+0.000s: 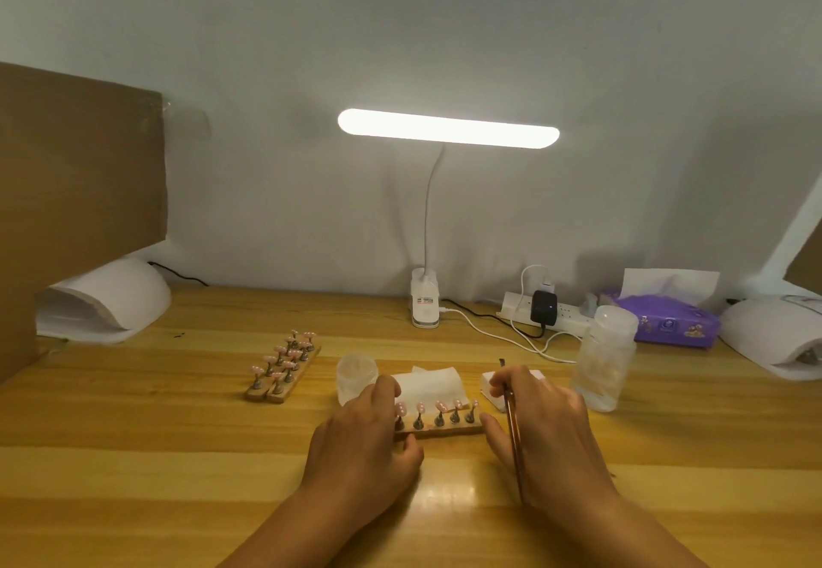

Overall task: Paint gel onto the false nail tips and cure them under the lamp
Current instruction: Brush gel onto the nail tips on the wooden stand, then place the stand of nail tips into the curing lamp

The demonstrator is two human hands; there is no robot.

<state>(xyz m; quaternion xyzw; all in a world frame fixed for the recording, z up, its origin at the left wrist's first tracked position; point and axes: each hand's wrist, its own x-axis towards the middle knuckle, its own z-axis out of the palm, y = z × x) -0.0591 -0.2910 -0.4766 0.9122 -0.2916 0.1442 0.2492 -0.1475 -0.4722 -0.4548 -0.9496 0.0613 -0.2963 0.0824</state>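
Five pink false nail tips (438, 407) stand on metal pegs along short wooden strip (445, 430), centre of yellow wooden counter (178, 456), between your hands. Your left hand (360, 438) grip pinches strip's left end. Your right hand (551, 429) grip curls round thin brown-handled brush (511, 412), thumb just beside strip's right end. Far left sits white dome curing lamp (129, 296).

Between the hands lay a wooden strip (438, 429) on a glossy wood table (178, 456); beyond, white paper wipes (433, 383).
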